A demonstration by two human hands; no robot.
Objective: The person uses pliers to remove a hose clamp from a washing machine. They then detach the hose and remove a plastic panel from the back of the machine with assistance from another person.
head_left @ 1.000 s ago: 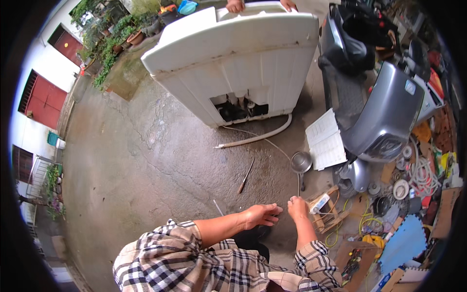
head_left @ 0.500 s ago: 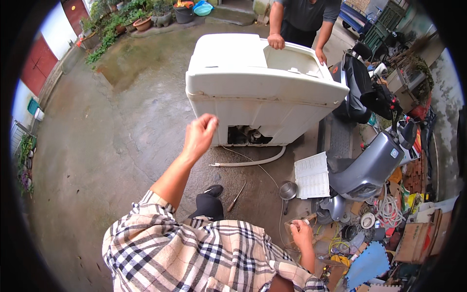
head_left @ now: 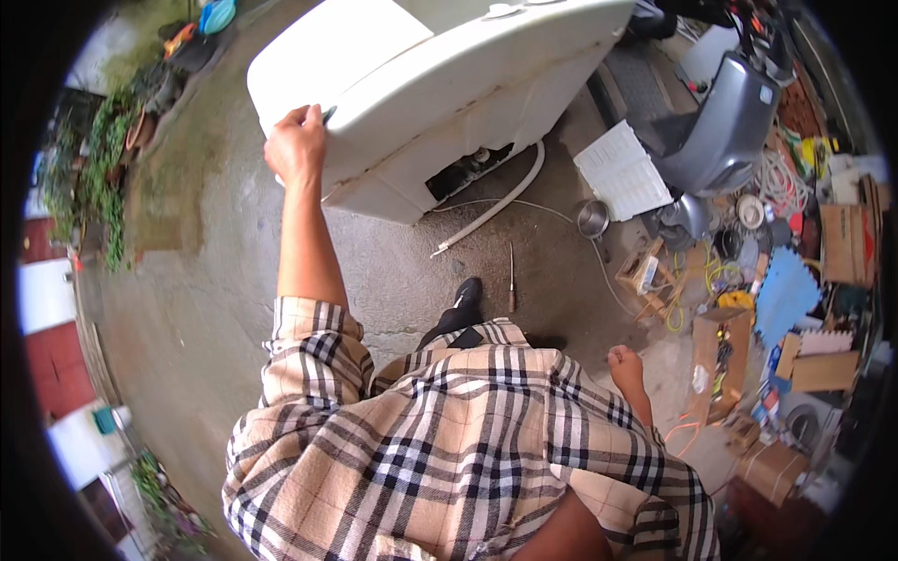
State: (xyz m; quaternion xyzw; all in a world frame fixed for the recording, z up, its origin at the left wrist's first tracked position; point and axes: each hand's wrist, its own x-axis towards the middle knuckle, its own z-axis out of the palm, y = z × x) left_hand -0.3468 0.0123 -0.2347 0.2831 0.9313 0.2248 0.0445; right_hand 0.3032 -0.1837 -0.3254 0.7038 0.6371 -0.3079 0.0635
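Note:
My left hand [head_left: 296,150] grips the upper near-left edge of a white washing machine [head_left: 486,112], fingers curled over the rim. The machine has a square opening [head_left: 449,178] low in its facing side. A pale hose [head_left: 496,203] curves out from its base across the wet concrete. My right hand [head_left: 625,366] hangs low by my right side with fingers curled, and whatever it holds, if anything, is too small to make out. A screwdriver-like tool [head_left: 512,290] with a long shaft lies beside my shoe [head_left: 468,295].
Right: a grey scooter [head_left: 720,122], white panel [head_left: 619,168], metal saucepan [head_left: 593,220], wooden stool [head_left: 655,290], cardboard boxes [head_left: 847,243], blue foam mat [head_left: 786,290] and several scattered parts. Left: potted plants [head_left: 112,178] along the yard's edge [head_left: 89,332].
I have moved closer to the machine, and my left hand has risen onto its rim. My right hand has moved away from the stool. The co-worker has left the picture as the view shifted.

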